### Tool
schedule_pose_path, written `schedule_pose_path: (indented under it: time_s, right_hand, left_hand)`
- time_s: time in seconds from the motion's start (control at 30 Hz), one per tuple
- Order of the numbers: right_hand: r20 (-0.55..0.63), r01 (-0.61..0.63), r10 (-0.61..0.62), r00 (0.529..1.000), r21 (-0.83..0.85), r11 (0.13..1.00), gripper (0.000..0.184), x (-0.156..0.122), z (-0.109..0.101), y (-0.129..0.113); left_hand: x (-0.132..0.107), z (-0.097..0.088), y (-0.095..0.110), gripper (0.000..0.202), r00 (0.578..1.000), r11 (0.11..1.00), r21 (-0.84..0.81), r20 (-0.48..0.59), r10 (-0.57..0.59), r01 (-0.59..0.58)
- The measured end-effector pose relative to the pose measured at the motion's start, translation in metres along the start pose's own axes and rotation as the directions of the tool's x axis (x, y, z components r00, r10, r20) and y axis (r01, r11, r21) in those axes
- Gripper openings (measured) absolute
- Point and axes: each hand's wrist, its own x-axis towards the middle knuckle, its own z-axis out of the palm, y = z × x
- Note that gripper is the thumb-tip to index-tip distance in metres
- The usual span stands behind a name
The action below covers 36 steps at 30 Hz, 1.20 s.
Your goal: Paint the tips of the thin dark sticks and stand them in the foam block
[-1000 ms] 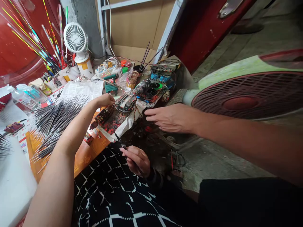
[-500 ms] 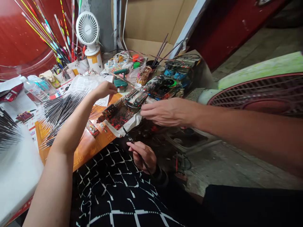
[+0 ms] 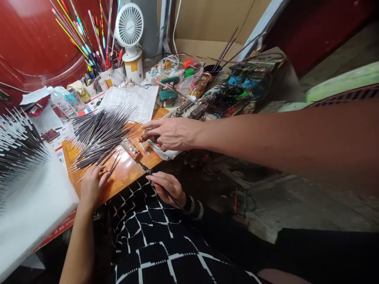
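My right hand [image 3: 167,188] is closed round a slim dark paintbrush [image 3: 146,169], its tip angled up and left over the orange board's edge. My left hand [image 3: 91,183] lies low on the orange board [image 3: 127,173], thumb and fingers apart, beside a few loose thin sticks [image 3: 114,163]. Beyond it spreads a heap of slender dark sticks [image 3: 97,134] with pale ends. A small paint-stained block [image 3: 130,149] sits between the heap and the brush tip. Another person's hand [image 3: 174,133] reaches in from the right above the paint-smeared tray area, fingers stretched left.
White foam [image 3: 44,201] bristling with upright sticks [image 3: 20,138] stands at left. At the back are a small white fan [image 3: 129,27], a plastic bottle [image 3: 60,102], papers [image 3: 130,98] and a green stand [image 3: 168,90]. A larger fan [image 3: 346,88] stands at right.
My left hand has come back from the far side of the board to its near left part. The other person's hand has moved left, and the view has shifted.
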Motion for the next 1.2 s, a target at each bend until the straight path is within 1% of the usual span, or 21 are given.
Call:
schedule_pose_path:
  time_s: [0.07, 0.1, 0.13, 0.2, 0.3, 0.4, 0.47, 0.67, 0.73, 0.87, 0.93, 1.07, 1.2]
  right_hand:
    - [0.029, 0.023, -0.024, 0.999, 0.025, 0.999, 0.016, -0.032, 0.013, -0.019]
    - [0.048, 0.049, -0.051, 0.998, 0.043, 0.998, 0.014, -0.046, 0.020, -0.027]
    - [0.071, 0.074, -0.078, 0.994, 0.056, 0.996, 0.013, -0.056, 0.027, -0.033]
    - [0.107, 0.090, -0.095, 0.990, 0.054, 0.994, 0.013, -0.066, 0.040, -0.040]
    - [0.143, 0.054, -0.054, 0.988, 0.003, 0.999, 0.015, -0.063, 0.050, -0.042]
    - [0.178, 0.030, -0.022, 0.984, -0.045, 0.999, 0.015, -0.058, 0.049, -0.040]
    - [0.186, 0.034, -0.023, 0.982, -0.059, 0.998, 0.015, -0.058, 0.048, -0.040]
    - [0.182, 0.063, -0.053, 0.982, -0.046, 0.997, 0.015, -0.064, 0.055, -0.032]
    - [0.181, 0.097, -0.089, 0.980, -0.037, 0.995, 0.016, -0.065, 0.059, -0.028]
    - [0.137, 0.201, -0.200, 0.970, 0.009, 0.980, 0.021, -0.065, 0.065, -0.021]
    - [0.118, 0.224, -0.224, 0.967, 0.017, 0.974, 0.024, -0.065, 0.067, -0.019]
    - [0.117, 0.213, -0.212, 0.970, 0.004, 0.977, 0.025, -0.066, 0.069, -0.017]
    - [0.137, 0.171, -0.169, 0.976, -0.005, 0.985, 0.024, -0.066, 0.069, -0.016]
  left_hand:
    - [-0.016, 0.013, -0.010, 0.027, 1.000, 1.000, 0.009, 0.013, -0.017, 0.017]
    - [-0.021, 0.017, -0.013, 0.028, 1.000, 1.000, 0.014, 0.001, -0.026, 0.026]
    - [-0.023, 0.021, -0.015, 0.027, 0.999, 0.999, 0.015, -0.014, -0.037, 0.037]
    - [-0.025, 0.024, -0.017, 0.025, 0.998, 0.998, -0.002, -0.039, -0.058, 0.057]
    - [-0.024, 0.027, -0.019, 0.024, 0.997, 0.999, -0.023, -0.065, -0.045, 0.043]
    - [-0.024, 0.030, -0.021, 0.024, 0.996, 1.000, -0.012, -0.087, -0.018, 0.017]
    - [-0.024, 0.032, -0.021, 0.024, 0.996, 1.000, 0.000, -0.093, -0.015, 0.015]
    - [-0.025, 0.033, -0.019, 0.024, 0.995, 1.000, 0.031, -0.101, 0.001, 0.002]
    - [-0.025, 0.033, -0.020, 0.024, 0.994, 0.999, 0.038, -0.105, 0.015, -0.011]
    - [-0.026, 0.036, -0.022, 0.025, 0.989, 0.998, 0.050, -0.142, 0.041, -0.034]
    - [-0.026, 0.037, -0.023, 0.025, 0.986, 0.998, 0.054, -0.155, 0.053, -0.045]
    - [-0.026, 0.038, -0.024, 0.023, 0.984, 0.996, 0.068, -0.165, 0.062, -0.051]
    - [-0.025, 0.039, -0.024, 0.024, 0.983, 0.995, 0.073, -0.169, 0.072, -0.061]
